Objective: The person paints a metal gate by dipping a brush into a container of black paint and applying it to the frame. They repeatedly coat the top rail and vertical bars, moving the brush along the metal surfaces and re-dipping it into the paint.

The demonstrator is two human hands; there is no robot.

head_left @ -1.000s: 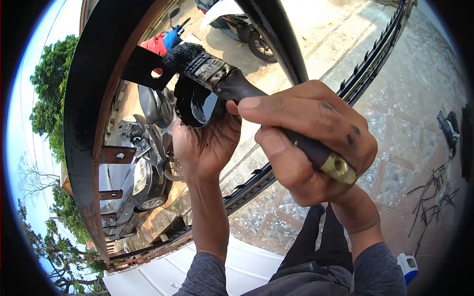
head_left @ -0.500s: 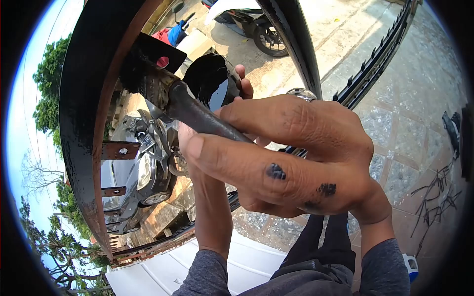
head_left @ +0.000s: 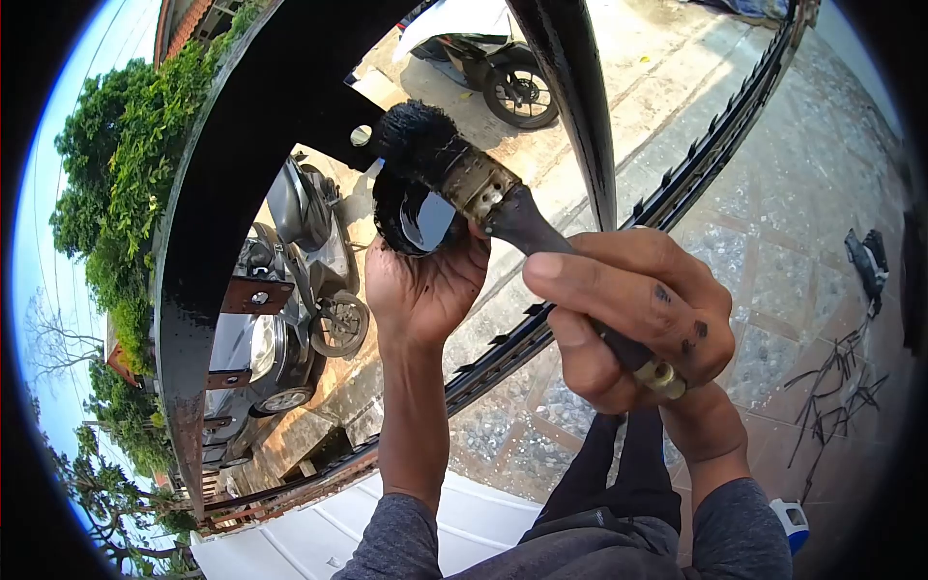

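My right hand [head_left: 643, 324] is wrapped round the dark handle of a paintbrush [head_left: 527, 220]. The brush's bristles, thick with black paint, are at the upper rim of a round container of glossy black paint [head_left: 425, 217]. That container rests in my left hand [head_left: 425, 290], whose palm faces up beneath it; some of its fingers are hidden behind the container and brush. Black smudges mark the knuckles of my right hand. To the left stands a metal frame [head_left: 208, 193] coated in black, with small drilled tabs [head_left: 257, 296] on its inner side.
A dark metal post [head_left: 577, 106] rises ahead, beside a long toothed rail [head_left: 710, 145] running diagonally. Motorcycles [head_left: 522, 89] and a dark car [head_left: 280, 362] stand beyond the frame. Thin black strips [head_left: 836, 396] lie on the paving at right. A white ribbed surface [head_left: 290, 536] is below.
The brush has moved right, away from the frame, and its bristles are now over the container. My right hand has shifted slightly right, and my left palm has come into view.
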